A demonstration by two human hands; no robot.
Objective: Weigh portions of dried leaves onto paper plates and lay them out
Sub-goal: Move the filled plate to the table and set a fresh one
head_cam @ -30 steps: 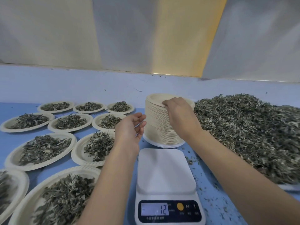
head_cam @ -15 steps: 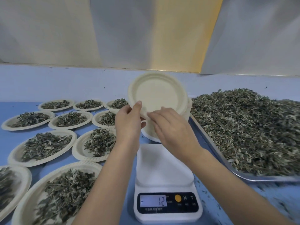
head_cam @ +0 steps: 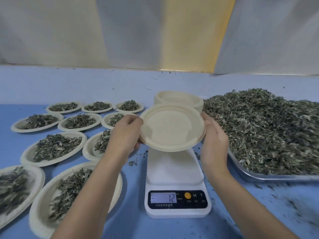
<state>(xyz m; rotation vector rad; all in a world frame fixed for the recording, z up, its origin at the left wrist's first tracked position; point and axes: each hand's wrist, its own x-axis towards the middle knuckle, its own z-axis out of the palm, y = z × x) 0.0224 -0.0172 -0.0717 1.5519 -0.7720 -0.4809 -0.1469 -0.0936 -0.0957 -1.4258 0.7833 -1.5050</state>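
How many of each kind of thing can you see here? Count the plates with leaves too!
plates with leaves: 10
empty plate, held up: 1
stack of empty plates: 1
scale: 1
tray of loose leaves: 1
Total: 14

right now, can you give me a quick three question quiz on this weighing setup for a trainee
1. True or false: only the left hand holds the empty paper plate.
2. What does the display of the scale read? A) 0 B) minus 12 C) 120
3. Fill in: the big pile of dried leaves lies in a metal ____ on the person's right.

Key: 1 false, the right hand holds its other edge; 2 B; 3 tray.
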